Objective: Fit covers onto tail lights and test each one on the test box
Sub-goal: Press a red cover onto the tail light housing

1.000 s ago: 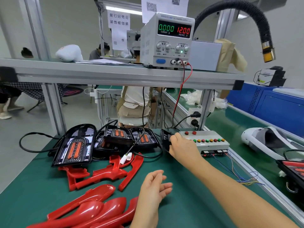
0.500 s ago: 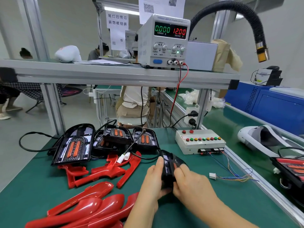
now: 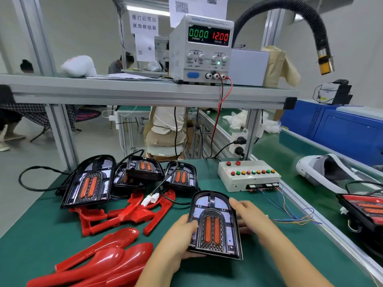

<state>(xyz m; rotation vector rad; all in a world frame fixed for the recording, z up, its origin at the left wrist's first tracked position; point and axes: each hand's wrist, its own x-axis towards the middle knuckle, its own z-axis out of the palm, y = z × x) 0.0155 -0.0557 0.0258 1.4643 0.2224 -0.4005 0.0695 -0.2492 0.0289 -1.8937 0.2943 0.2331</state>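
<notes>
A black tail light [image 3: 214,222] with two orange bars lies face up on the green mat in front of me. My left hand [image 3: 180,237] grips its left edge, thumb over the face. My right hand [image 3: 250,216] holds its right side, slightly blurred. Three more black tail lights [image 3: 89,183] sit at the back left with their cables. Red covers [image 3: 128,214] lie in a loose heap left of centre, and longer glossy red covers [image 3: 99,259] lie at the near left. The white test box [image 3: 246,176] with coloured buttons stands at the back right.
A power supply [image 3: 202,48] reading 12.00 V sits on the shelf above, with red and black leads hanging down. Thin coloured wires [image 3: 290,214] trail from the test box across the mat. A white connector [image 3: 151,198] lies on the covers. Finished lights [image 3: 364,210] rest on the conveyor at right.
The tail light was upright on edge between both hands; now it lies flat, face up, nearer to me. A second ago my right hand was reaching for it beside the test box.
</notes>
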